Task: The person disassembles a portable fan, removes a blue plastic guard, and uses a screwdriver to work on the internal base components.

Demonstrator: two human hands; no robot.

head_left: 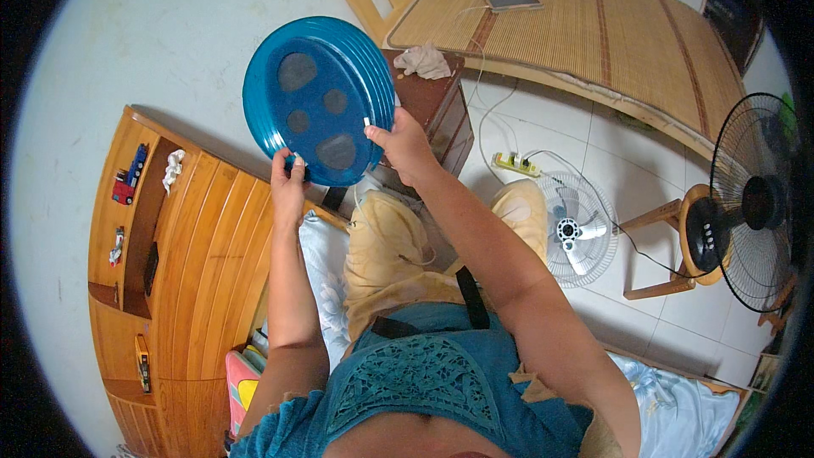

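Observation:
A round blue plastic disc [314,131] with a ribbed rim and several grey oval patches is raised in front of me, tilted up. It looks like the base of an appliance, though I cannot be sure. My left hand [289,182] pinches its lower left rim. On its right edge, the thumb of my right hand [401,146] presses on the face beside a small white piece [367,123], and the other fingers are hidden behind. A pale cord [363,210] hangs below the disc over my lap.
A wooden headboard with shelves [203,254] stands left. Ahead are a brown cabinet [437,102] and a mat-covered bed [543,34] bearing a phone [513,1]. On the tiled floor lie a power strip [515,164] and a fan grille with blades [581,229]. A black fan [759,202] stands right by a wooden stool [657,286].

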